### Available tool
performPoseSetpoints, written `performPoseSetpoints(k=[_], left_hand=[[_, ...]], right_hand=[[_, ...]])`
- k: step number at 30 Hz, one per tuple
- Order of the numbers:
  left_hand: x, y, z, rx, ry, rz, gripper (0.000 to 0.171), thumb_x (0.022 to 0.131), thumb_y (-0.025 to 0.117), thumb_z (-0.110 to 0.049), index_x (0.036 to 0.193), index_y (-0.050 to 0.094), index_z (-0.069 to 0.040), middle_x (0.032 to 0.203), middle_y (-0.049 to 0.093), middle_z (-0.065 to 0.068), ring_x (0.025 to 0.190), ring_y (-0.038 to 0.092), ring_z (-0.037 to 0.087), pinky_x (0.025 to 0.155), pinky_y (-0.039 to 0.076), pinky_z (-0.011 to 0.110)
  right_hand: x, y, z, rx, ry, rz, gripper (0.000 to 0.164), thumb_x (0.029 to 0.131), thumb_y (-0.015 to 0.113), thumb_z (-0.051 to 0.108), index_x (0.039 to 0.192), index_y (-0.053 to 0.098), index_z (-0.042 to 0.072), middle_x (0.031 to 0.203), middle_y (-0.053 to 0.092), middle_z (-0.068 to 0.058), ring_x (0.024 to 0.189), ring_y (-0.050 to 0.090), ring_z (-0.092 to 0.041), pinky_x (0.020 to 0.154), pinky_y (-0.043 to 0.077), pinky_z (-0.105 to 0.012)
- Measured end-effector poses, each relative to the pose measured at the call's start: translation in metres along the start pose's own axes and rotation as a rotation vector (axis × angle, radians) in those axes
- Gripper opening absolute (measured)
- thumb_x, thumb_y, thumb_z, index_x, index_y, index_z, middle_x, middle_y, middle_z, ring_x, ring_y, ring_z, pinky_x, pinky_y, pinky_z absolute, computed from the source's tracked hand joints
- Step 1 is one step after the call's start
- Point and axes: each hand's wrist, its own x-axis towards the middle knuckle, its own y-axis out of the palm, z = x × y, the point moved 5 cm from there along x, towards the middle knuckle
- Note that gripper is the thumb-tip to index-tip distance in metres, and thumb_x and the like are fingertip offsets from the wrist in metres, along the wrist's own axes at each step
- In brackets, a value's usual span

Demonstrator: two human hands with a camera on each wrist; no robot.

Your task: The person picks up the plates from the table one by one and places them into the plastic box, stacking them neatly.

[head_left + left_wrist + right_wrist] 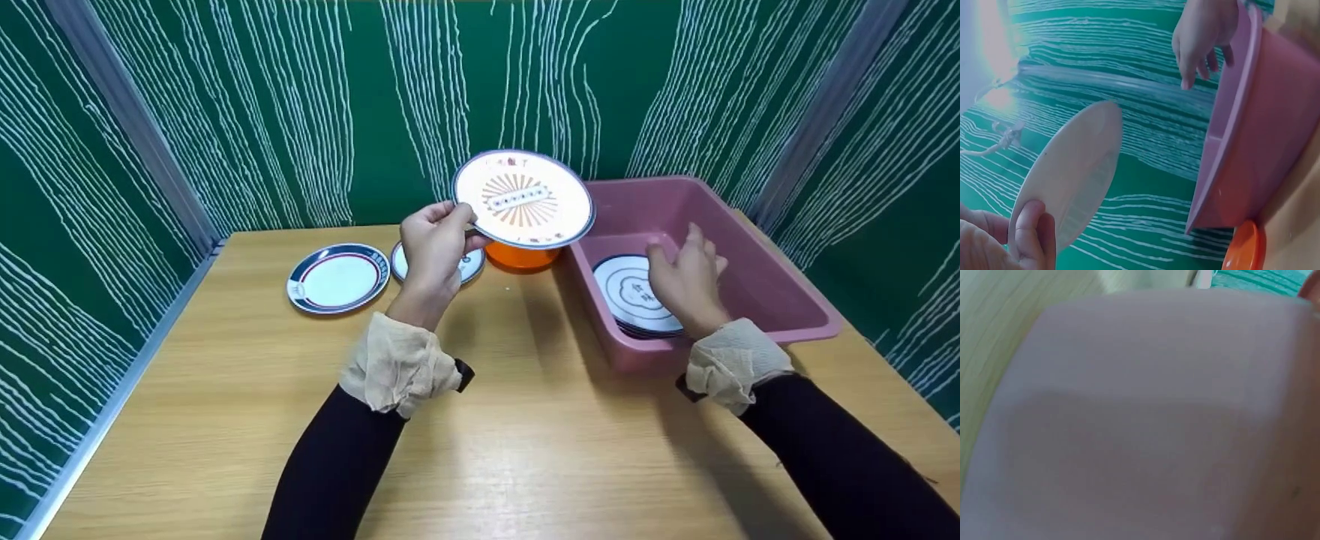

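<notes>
Between thumb and fingers, my left hand (pixel 433 251) pinches the near left edge of a white plate (pixel 517 201) with a blue rim and orange rays. The plate is held up in the air, tilted toward the head camera. In the left wrist view, the thumb lies on the pale face of this plate (pixel 1075 169). My right hand (pixel 688 281) hovers over a pink basin (pixel 776 281), fingers spread and holding nothing. Below it, partly covered, stacked white plates (pixel 626 289) lie in the basin; the top one bears a dark emblem.
A blue-rimmed plate (pixel 339 279) lies on the table at left. Beside it, another plate (pixel 472 264) is partly hidden by my left hand. An orange dish (pixel 523 257) stands left of the basin. Green patterned walls enclose the table. Pink plastic (pixel 1129 410) fills most of the right wrist view.
</notes>
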Motion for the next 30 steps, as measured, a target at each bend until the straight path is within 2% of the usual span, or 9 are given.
performPoseSetpoints(k=[5, 9, 12, 16, 18, 21, 25, 30], left_hand=[[-0.001, 0.003, 0.006, -0.079, -0.011, -0.026, 0.023, 0.097, 0.065, -0.002, 0.119, 0.065, 0.002, 0.109, 0.067, 0.017, 0.078, 0.071, 0.027, 0.075, 0.062, 0.029], [-0.004, 0.006, 0.011, -0.112, -0.026, -0.032, 0.021, 0.095, 0.065, -0.001, 0.117, 0.065, 0.000, 0.109, 0.068, 0.016, 0.078, 0.071, 0.027, 0.075, 0.061, 0.027], [-0.007, 0.009, 0.017, -0.127, -0.062, -0.028, 0.022, 0.094, 0.065, -0.001, 0.116, 0.065, -0.002, 0.108, 0.069, 0.015, 0.076, 0.070, 0.026, 0.075, 0.061, 0.026], [-0.010, 0.013, 0.026, -0.159, -0.123, -0.010, 0.023, 0.094, 0.066, 0.000, 0.117, 0.065, -0.001, 0.109, 0.068, 0.016, 0.074, 0.069, 0.024, 0.075, 0.061, 0.026], [-0.012, 0.015, 0.030, -0.173, -0.149, -0.006, 0.023, 0.094, 0.066, 0.000, 0.117, 0.065, -0.001, 0.111, 0.067, 0.016, 0.077, 0.068, 0.023, 0.077, 0.061, 0.027], [-0.015, 0.016, 0.037, -0.183, -0.176, -0.007, 0.024, 0.095, 0.066, -0.001, 0.119, 0.064, -0.001, 0.112, 0.068, 0.015, 0.081, 0.069, 0.025, 0.079, 0.062, 0.029], [-0.021, 0.019, 0.045, -0.211, -0.186, -0.006, 0.028, 0.096, 0.065, -0.002, 0.124, 0.063, 0.000, 0.113, 0.070, 0.013, 0.086, 0.072, 0.025, 0.080, 0.062, 0.030], [-0.025, 0.023, 0.055, -0.260, -0.180, 0.015, 0.031, 0.094, 0.064, 0.003, 0.125, 0.063, 0.003, 0.115, 0.071, 0.013, 0.090, 0.073, 0.025, 0.081, 0.062, 0.032]], right_hand=[[-0.008, 0.005, 0.016, 0.059, -0.011, 0.019, 0.080, 0.106, 0.039, 0.046, 0.163, 0.005, 0.002, 0.163, 0.020, -0.029, 0.148, 0.012, -0.046, 0.122, 0.016, -0.062], [-0.015, 0.008, 0.031, 0.200, 0.003, 0.068, 0.082, 0.106, 0.035, 0.056, 0.164, 0.007, 0.006, 0.166, 0.021, -0.022, 0.152, 0.019, -0.038, 0.124, 0.019, -0.055], [-0.019, 0.012, 0.041, 0.425, 0.038, 0.133, 0.081, 0.105, 0.036, 0.059, 0.164, 0.012, 0.008, 0.162, 0.029, -0.019, 0.144, 0.037, -0.032, 0.121, 0.033, -0.047], [-0.021, 0.020, 0.050, 0.787, 0.140, 0.212, 0.078, 0.105, 0.045, 0.052, 0.161, 0.019, 0.005, 0.148, 0.041, -0.020, 0.121, 0.058, -0.028, 0.107, 0.051, -0.038], [-0.021, 0.025, 0.053, 0.925, 0.186, 0.240, 0.075, 0.105, 0.050, 0.047, 0.159, 0.021, 0.004, 0.140, 0.045, -0.019, 0.115, 0.062, -0.027, 0.102, 0.054, -0.036], [-0.021, 0.031, 0.056, 1.064, 0.222, 0.275, 0.064, 0.105, 0.054, 0.039, 0.152, 0.028, 0.004, 0.129, 0.049, -0.017, 0.108, 0.067, -0.026, 0.098, 0.056, -0.037], [-0.021, 0.037, 0.057, 1.209, 0.223, 0.298, 0.041, 0.105, 0.058, 0.030, 0.134, 0.046, 0.003, 0.117, 0.057, -0.015, 0.094, 0.071, -0.026, 0.092, 0.060, -0.039], [-0.022, 0.029, 0.056, 1.245, 0.148, 0.317, 0.036, 0.103, 0.063, 0.024, 0.129, 0.057, -0.001, 0.107, 0.070, -0.014, 0.090, 0.071, -0.025, 0.085, 0.062, -0.039]])
